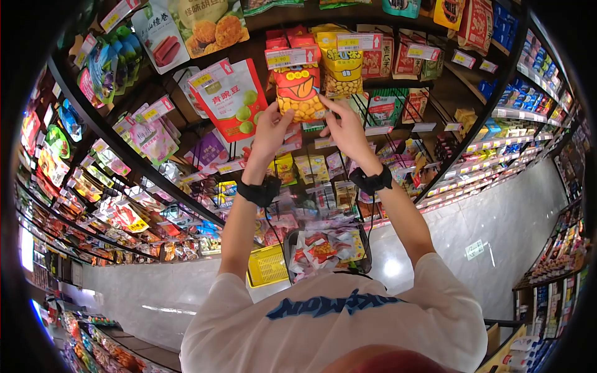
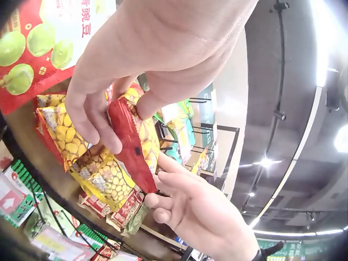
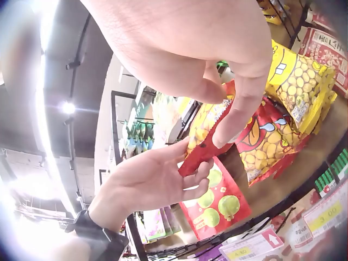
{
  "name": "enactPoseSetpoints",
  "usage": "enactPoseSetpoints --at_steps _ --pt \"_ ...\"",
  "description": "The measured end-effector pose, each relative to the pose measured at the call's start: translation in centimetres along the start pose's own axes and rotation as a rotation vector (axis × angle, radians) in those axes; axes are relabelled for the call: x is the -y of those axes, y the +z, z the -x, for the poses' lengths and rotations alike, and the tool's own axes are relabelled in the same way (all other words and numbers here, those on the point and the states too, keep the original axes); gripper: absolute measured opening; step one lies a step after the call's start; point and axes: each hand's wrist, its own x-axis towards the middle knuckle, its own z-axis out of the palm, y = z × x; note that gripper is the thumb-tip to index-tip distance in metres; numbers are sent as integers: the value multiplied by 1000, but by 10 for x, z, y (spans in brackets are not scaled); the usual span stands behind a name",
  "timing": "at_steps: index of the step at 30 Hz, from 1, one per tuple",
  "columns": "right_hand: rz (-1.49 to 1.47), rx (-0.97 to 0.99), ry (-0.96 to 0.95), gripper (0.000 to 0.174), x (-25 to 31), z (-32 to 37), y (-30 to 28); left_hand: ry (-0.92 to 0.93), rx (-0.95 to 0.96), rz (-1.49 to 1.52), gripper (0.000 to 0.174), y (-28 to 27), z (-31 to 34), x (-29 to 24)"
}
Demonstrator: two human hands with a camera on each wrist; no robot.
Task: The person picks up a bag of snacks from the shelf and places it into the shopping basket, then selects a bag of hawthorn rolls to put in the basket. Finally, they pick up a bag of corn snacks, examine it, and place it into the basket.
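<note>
Both hands hold a red and yellow snack bag [image 1: 300, 87], printed with a tongue-out cartoon face and round yellow pieces. Its lower left corner is pinched by the left hand [image 1: 268, 133], thumb in front. The right hand [image 1: 348, 132] grips the opposite lower corner; in the right wrist view its thumb and fingers close over the red bottom seam of the bag [image 3: 202, 144]. Similar red bags [image 3: 269, 144] hang right behind it. A yellow snack bag [image 1: 342, 68] hangs to the right, and a red and white green-pea pouch [image 1: 230, 102] to the left.
Hooks with hanging packets and price tags [image 1: 360, 42] surround the hands. Below stand a dark basket [image 1: 367, 245] filled with snack packets and a yellow basket [image 1: 267, 267]. A black shelf post [image 1: 143, 158] slants past on the left; tiled floor [image 1: 435, 230] lies behind.
</note>
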Motion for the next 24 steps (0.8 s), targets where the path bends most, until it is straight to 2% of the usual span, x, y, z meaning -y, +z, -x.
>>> enactPoseSetpoints --at_steps 1,2,6,9,12,15,18,24 --pt "-11 -2 -15 41 0 4 1 5 -6 27 25 1 2 3" --pt "-22 -4 -29 41 0 7 2 90 -1 60 27 1 -1 15" --pt "-37 -3 7 42 8 20 4 68 -8 95 30 6 14 7" --pt "-70 -9 -69 41 5 23 5 86 -19 137 30 8 18 2" --pt "-127 -6 -12 42 10 21 5 92 -18 99 30 7 18 -2" --pt "-113 -28 -87 42 4 21 6 103 -11 109 29 9 17 -1" --pt "-92 -37 -25 42 9 24 3 107 14 85 29 8 17 2" --pt "-153 -61 -87 39 14 27 -1 162 23 136 29 15 23 -3"
